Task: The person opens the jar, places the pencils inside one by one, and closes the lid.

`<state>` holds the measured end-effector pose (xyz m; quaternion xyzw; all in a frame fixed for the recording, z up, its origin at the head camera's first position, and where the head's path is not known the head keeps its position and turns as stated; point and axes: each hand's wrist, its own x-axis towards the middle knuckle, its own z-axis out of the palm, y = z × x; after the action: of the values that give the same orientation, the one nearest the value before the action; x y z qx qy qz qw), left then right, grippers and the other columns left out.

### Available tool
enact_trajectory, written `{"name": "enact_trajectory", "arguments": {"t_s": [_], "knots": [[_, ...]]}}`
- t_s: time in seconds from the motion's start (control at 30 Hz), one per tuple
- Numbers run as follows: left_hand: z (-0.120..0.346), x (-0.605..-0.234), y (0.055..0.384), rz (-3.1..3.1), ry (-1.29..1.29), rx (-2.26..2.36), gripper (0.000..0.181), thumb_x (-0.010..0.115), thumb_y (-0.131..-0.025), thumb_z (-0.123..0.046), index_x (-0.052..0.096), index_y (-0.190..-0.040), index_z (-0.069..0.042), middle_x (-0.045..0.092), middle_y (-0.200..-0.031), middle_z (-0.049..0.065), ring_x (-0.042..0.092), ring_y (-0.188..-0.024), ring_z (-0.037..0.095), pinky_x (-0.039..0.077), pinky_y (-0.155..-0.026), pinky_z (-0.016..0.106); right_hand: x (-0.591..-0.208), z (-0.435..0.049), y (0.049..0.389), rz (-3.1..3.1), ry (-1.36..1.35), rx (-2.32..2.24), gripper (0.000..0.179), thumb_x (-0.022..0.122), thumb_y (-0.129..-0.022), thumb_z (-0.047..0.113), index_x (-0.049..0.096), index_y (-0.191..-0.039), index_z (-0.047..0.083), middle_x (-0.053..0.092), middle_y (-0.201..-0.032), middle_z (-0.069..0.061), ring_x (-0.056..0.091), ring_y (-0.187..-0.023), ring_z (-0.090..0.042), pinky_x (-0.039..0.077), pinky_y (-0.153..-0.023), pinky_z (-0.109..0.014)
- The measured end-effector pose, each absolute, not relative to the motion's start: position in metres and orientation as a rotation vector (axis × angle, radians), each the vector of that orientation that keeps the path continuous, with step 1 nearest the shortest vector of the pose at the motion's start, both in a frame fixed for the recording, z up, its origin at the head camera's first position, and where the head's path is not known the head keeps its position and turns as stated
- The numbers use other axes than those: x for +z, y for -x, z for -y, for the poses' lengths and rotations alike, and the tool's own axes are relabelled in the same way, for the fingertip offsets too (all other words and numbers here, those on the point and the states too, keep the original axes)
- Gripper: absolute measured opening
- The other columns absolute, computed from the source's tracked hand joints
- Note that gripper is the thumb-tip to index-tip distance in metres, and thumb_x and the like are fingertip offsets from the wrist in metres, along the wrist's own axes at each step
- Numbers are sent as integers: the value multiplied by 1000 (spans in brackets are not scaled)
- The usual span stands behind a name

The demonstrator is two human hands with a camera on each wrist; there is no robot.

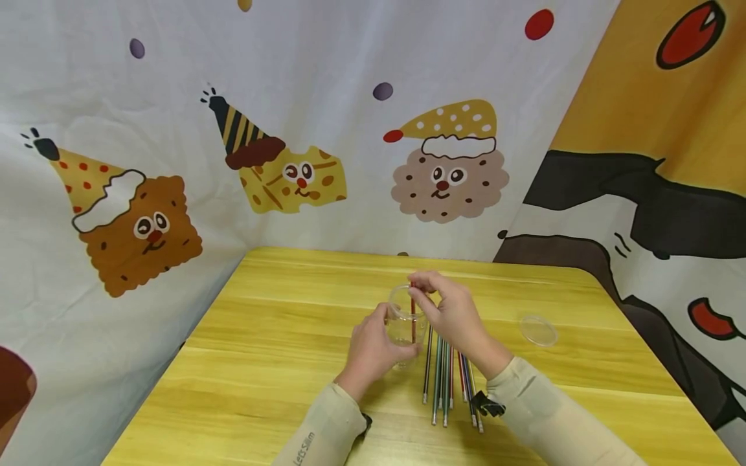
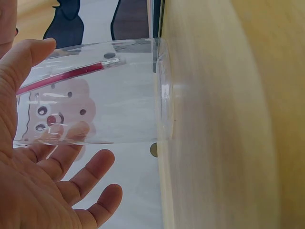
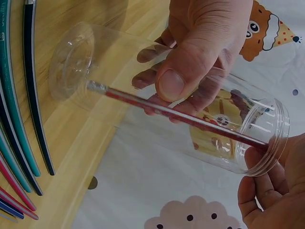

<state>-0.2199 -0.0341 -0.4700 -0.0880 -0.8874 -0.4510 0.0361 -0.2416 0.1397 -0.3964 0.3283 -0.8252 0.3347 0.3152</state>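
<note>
A clear plastic jar [image 1: 398, 331] stands upright on the table, its mouth uncovered. My left hand [image 1: 373, 346] holds its side, with the thumb [image 3: 174, 81] on one face and fingers behind. In the left wrist view, two fingers stick out past the jar wall. My right hand [image 1: 456, 316], at the rim, pinches the upper end of a red pencil [image 3: 181, 114]. Most of that pencil is inside the jar, slightly tilted, its silver eraser end [image 2: 112, 62] pointing down and above the jar's bottom. Right of the jar lie several loose pencils [image 1: 438, 375], partly hidden under my right hand.
A round clear lid [image 1: 539, 331] lies on the wooden table [image 1: 280, 362] to the right. The loose pencils are dark, green, red and blue, their eraser ends toward me. Behind the table hangs a printed cloth [image 1: 326, 65] with cartoon snacks.
</note>
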Motion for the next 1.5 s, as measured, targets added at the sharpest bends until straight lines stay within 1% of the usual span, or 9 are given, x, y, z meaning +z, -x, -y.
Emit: {"name": "enact_trajectory", "arguments": {"t_s": [0.07, 0.13, 0.33, 0.43, 0.67, 1.0, 1.23, 1.37, 1.5], "knots": [[34, -470, 220, 2727, 274, -1370, 66, 96, -75, -46, 58, -125, -24, 70, -129, 2, 66, -117, 26, 39, -114, 63, -397, -139, 241, 2185, -873, 846, 23, 81, -92, 1, 76, -115, 5, 80, -99, -5, 75, -83, -15, 59, -66, -26], [34, -471, 220, 2725, 270, -1376, 66, 97, -75, -45, 58, -124, -24, 70, -128, 1, 66, -117, 27, 39, -115, 63, -396, -139, 241, 2192, -876, 804, 20, 82, -93, 4, 77, -112, 5, 81, -100, -6, 76, -85, -17, 62, -69, -30], [34, -472, 222, 2724, 265, -1379, 66, 97, -75, -48, 58, -121, -22, 70, -127, 1, 66, -114, 27, 41, -112, 64, -391, -138, 237, 2246, -851, 712, 15, 84, -92, 11, 81, -107, 8, 81, -97, -3, 71, -86, -17, 58, -65, -30], [34, -473, 222, 2734, 263, -1367, 67, 96, -75, -49, 58, -122, -20, 70, -127, 2, 65, -114, 27, 42, -110, 64, -388, -137, 235, 2287, -844, 691, 14, 84, -93, 13, 82, -106, 9, 82, -98, -3, 70, -88, -19, 58, -67, -30], [34, -473, 222, 2738, 271, -1360, 65, 96, -75, -51, 57, -119, -23, 71, -127, 5, 65, -111, 26, 44, -106, 63, -383, -136, 234, 2364, -826, 693, 13, 82, -96, 16, 82, -107, 10, 83, -100, -3, 70, -90, -20, 60, -69, -39], [34, -473, 221, 2743, 272, -1361, 65, 96, -75, -50, 58, -120, -23, 70, -127, 3, 65, -111, 25, 43, -107, 63, -384, -137, 234, 2356, -853, 666, 15, 83, -94, 15, 83, -108, 11, 83, -99, -1, 69, -88, -18, 56, -67, -30], [33, -473, 221, 2740, 258, -1377, 64, 96, -74, -51, 57, -117, -26, 70, -128, 2, 65, -113, 26, 44, -107, 63, -383, -136, 236, 2355, -868, 673, 14, 82, -95, 13, 82, -108, 10, 83, -102, -2, 74, -92, -19, 60, -77, -36], [33, -472, 221, 2750, 242, -1369, 66, 96, -73, -53, 57, -120, -26, 70, -128, 1, 65, -114, 26, 47, -103, 60, -384, -136, 236, 2368, -841, 683, 13, 80, -97, 12, 82, -108, 8, 83, -102, -4, 74, -94, -22, 61, -76, -37], [33, -472, 221, 2754, 245, -1358, 66, 96, -73, -52, 57, -121, -27, 69, -129, 1, 65, -113, 26, 48, -102, 59, -384, -136, 236, 2364, -849, 674, 14, 80, -96, 12, 82, -109, 7, 83, -103, -4, 74, -97, -23, 63, -80, -39]]}}
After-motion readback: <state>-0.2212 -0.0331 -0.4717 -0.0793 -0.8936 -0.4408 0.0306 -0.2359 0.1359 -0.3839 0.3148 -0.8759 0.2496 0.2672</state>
